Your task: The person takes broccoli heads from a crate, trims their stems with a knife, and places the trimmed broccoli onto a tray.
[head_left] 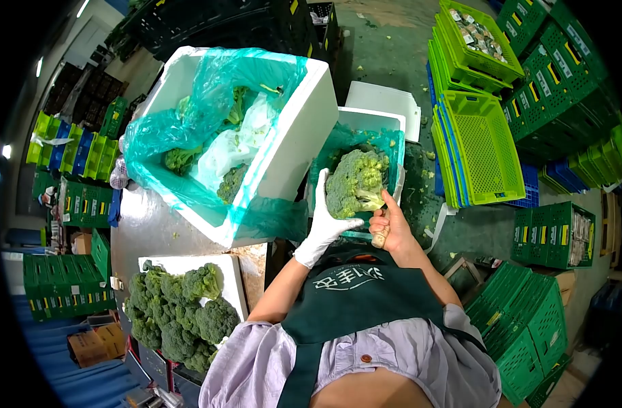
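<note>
My left hand [322,228], in a white glove, is wrapped round the left side of a broccoli head [356,180]. Bare, my right hand [390,228] grips a light-brown handle [380,236] just below the broccoli's right side; any blade on it is hidden. The broccoli is held above a white foam box [372,119] with a green liner. To the left, a larger foam box [297,129] lined with green plastic film holds a few broccoli heads and clear bags. Several broccoli heads [181,306] are piled on a white foam board [234,294] at the lower left.
A metal table [141,224] stands at the left. Lime-green crates [484,146] are stacked at the right, with dark green crates [522,319] nearer me. A white foam lid [385,102] lies behind the smaller box. Black crates [236,27] stand at the back.
</note>
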Demonstrator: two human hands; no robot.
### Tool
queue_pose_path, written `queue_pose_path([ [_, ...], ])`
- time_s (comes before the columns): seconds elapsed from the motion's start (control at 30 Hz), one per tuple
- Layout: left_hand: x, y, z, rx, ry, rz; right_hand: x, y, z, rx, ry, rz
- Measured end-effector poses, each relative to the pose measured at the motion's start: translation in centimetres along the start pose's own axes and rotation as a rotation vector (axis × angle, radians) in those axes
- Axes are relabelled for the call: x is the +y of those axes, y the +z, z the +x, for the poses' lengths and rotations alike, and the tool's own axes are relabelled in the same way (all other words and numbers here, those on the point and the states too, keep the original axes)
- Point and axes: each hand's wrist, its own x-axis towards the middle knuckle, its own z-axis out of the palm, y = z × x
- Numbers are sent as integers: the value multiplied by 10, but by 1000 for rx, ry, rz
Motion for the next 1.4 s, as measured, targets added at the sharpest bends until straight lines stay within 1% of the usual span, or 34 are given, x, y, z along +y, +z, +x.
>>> queue_pose_path([
  [0.03,0,-3,3,-24,41,116,0,1,-1,-8,21,16],
  [0.07,1,-5,4,8,42,171,1,-2,-1,-7,22,14],
  [0.1,0,-10,7,9,43,170,1,-6,-1,-41,72,-1],
  [0.13,-1,-17,10,-15,67,260,2,-7,-1,-75,122,-15],
  [0.17,-3,-21,12,-40,90,350,1,-7,0,-75,122,-17],
  [0.23,5,-20,16,-9,112,385,1,-2,-4,-34,25,-127],
  [0.27,7,-23,19,3,212,515,0,-2,-6,-34,23,-125],
  [0.3,8,-24,20,12,310,644,-2,-3,-9,-62,-17,-234],
  [0.33,6,-22,18,36,260,640,-4,-5,-12,-91,-57,-343],
  [0.37,6,-23,17,31,262,640,-8,-6,-16,-92,-61,-340],
  [0.43,4,-25,12,79,191,602,-14,-14,-24,9,-428,-897],
  [0.47,1,-27,11,93,164,565,-18,-29,-16,15,-716,-1220],
  [0.5,4,-26,11,109,177,584,-21,-39,-15,102,-1070,-1479],
  [0.57,8,-26,10,151,155,665,-30,-52,-15,133,-1305,-1802],
  [0.6,9,-26,11,147,155,665,-32,-51,-18,138,-1305,-1799],
  [0.67,12,-27,12,158,177,781,-35,-47,-24,239,-1424,-2039],
  [0.8,16,-25,13,134,222,797,-37,-54,-10,310,-1438,-2154],
  [0.87,14,-24,12,158,192,725,-39,-57,1,390,-1532,-2176],
  [1.03,13,-16,10,230,172,742,-46,-75,43,497,-1543,-2143],
  [1.1,7,-18,7,254,154,774,-43,-81,61,484,-1253,-2180],
  [1.13,5,-20,6,273,112,823,-38,-81,66,490,-1199,-2162],
  [1.17,3,-21,3,291,67,872,-35,-80,73,529,-1019,-2213],
  [1.23,6,-24,-4,343,-136,665,-42,-99,93,693,-736,-2241],
  [1.27,2,-30,-9,356,-48,715,-50,-113,86,647,-733,-2174],
  [1.3,13,-31,-9,308,97,835,-57,-112,71,593,-742,-2107],
  [1.33,17,-37,-4,298,47,703,-60,-115,72,680,-628,-2138],
  [1.37,20,-41,-11,290,-26,569,-60,-120,72,715,-615,-2130],
  [1.4,17,-45,-13,291,-78,347,-58,-123,68,692,-646,-2117],
])
